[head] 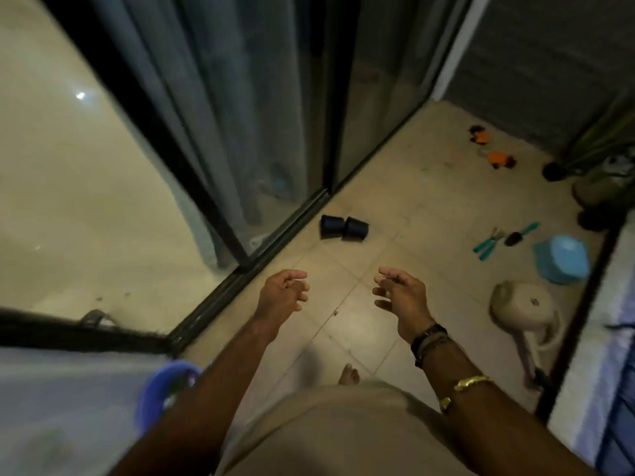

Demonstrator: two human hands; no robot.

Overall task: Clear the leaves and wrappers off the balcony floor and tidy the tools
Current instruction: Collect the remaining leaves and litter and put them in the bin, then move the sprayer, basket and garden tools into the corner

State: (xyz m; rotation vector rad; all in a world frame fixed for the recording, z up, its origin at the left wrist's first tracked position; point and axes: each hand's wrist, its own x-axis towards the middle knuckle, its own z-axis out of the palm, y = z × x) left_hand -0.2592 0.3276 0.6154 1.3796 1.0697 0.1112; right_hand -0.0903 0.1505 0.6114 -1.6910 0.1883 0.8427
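Teal-handled shears (487, 240) and trowel (521, 233) lie side by side on balcony floor (412, 201), just left of blue basin (563, 260). Orange items (501, 160) well beyond basin; kind unclear. Beige watering can (524, 304) on its side, near basin's front. Black pots (343, 228) tipped over, well left of basin. Left hand (283, 294) and right hand (400, 294) hover apart, fingers loosely curled, grasping nothing.

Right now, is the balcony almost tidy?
Not yet. Nothing looks put away. The left hand and right hand hold nothing. Left to tidy on the floor tiles: two black pots, teal-handled shears, a trowel, a beige watering can, a blue basin and orange items too blurred to name.
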